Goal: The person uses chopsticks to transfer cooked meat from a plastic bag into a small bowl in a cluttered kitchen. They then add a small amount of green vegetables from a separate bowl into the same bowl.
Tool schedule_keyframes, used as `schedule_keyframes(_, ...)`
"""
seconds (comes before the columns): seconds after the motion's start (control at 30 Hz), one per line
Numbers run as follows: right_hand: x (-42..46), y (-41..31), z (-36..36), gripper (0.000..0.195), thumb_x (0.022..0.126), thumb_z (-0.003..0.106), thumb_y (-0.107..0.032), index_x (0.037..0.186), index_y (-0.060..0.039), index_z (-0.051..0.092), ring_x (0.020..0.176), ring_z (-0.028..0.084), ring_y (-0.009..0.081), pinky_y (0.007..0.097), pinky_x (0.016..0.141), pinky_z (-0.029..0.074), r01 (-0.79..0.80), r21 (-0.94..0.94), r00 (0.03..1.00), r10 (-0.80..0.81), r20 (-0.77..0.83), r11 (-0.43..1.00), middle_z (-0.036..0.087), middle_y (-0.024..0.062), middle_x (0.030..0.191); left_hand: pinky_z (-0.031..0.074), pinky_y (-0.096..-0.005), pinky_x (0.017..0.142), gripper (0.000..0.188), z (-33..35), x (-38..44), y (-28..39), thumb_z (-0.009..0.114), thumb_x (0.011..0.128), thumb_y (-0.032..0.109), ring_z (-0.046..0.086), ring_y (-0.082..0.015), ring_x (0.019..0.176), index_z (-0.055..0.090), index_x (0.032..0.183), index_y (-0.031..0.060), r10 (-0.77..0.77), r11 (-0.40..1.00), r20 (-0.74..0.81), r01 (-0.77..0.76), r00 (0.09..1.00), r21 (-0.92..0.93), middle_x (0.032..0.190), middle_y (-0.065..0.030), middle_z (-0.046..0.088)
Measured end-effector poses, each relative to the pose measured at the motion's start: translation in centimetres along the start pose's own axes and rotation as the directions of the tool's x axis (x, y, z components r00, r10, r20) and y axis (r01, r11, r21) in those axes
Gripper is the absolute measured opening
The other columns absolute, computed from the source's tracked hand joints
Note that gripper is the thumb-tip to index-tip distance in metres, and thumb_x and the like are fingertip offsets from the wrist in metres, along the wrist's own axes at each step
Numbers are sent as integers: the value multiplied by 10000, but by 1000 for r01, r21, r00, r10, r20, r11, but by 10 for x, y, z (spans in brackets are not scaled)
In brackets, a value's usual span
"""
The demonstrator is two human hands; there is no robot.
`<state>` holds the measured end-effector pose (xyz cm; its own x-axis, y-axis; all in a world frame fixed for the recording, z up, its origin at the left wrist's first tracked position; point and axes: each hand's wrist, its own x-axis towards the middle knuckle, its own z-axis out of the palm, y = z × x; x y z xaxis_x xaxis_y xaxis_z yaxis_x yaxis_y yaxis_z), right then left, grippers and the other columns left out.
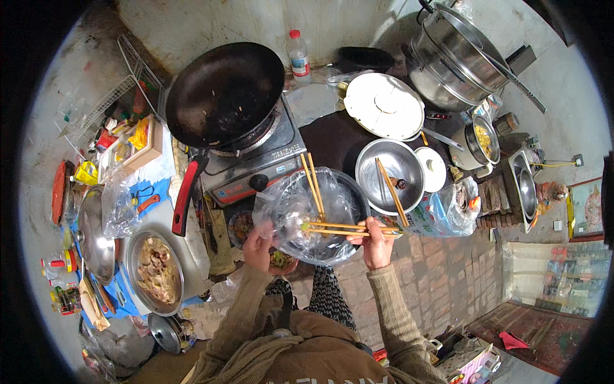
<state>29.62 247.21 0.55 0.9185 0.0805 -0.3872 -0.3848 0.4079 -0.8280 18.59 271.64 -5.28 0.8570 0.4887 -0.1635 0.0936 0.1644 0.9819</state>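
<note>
My right hand (376, 242) grips a pair of wooden chopsticks (336, 229). Their tips reach left over a clear plastic bag (292, 216), and a small greenish bit shows at them. At the bag's left edge my left hand (259, 247) pinches the thin plastic. The bag lies spread across a dark round basin (357, 192), covering much of its inside. A second pair of chopsticks (312, 182) slants down into the basin from its far rim. Just right of it, a stainless steel bowl (367, 163) holds a small dark object and another pair of chopsticks (391, 192).
A black wok (225, 96) with a red-black handle sits on a gas stove (249, 173). Beyond the steel bowl are a white lid (383, 105) and a large steamer pot (441, 67). Left stands a metal dish of cooked food (158, 273). A filled plastic bag (451, 211) is at right.
</note>
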Motion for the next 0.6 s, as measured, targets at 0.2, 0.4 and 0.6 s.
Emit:
schedule_keyframes(0.2, -11, 2, -21, 253, 894, 496, -199, 852, 45, 548, 535, 621, 227, 261, 466, 535, 45, 88, 995, -36, -97, 995, 601, 133, 694, 489, -286, 748, 307, 6, 0, 25, 497, 898, 150, 590, -170, 868, 499, 1168, 3, -73, 972, 130, 100, 989, -214, 1051, -127, 583)
schedule_keyframes(0.4, -16, 3, -24, 252, 895, 495, -200, 844, 42, 542, 540, 623, 231, 263, 462, 536, 57, 131, 993, -43, -111, 990, 609, 149, 712, 485, -257, 682, 436, 34, 15, 40, 439, 857, -32, 579, -121, 825, 369, 1286, 1, -137, 988, 463, 152, 875, 7, 1092, -93, 569)
schedule_keyframes(0.6, -24, 6, -19, 248, 892, 500, -204, 859, 39, 537, 553, 624, 229, 262, 473, 540, 46, 198, 993, -24, -116, 979, 608, 144, 711, 465, -247, 622, 297, 56, 21, 20, 498, 840, -53, 567, -98, 736, 474, 1132, -7, -50, 994, 318, 77, 947, -74, 932, -55, 602)
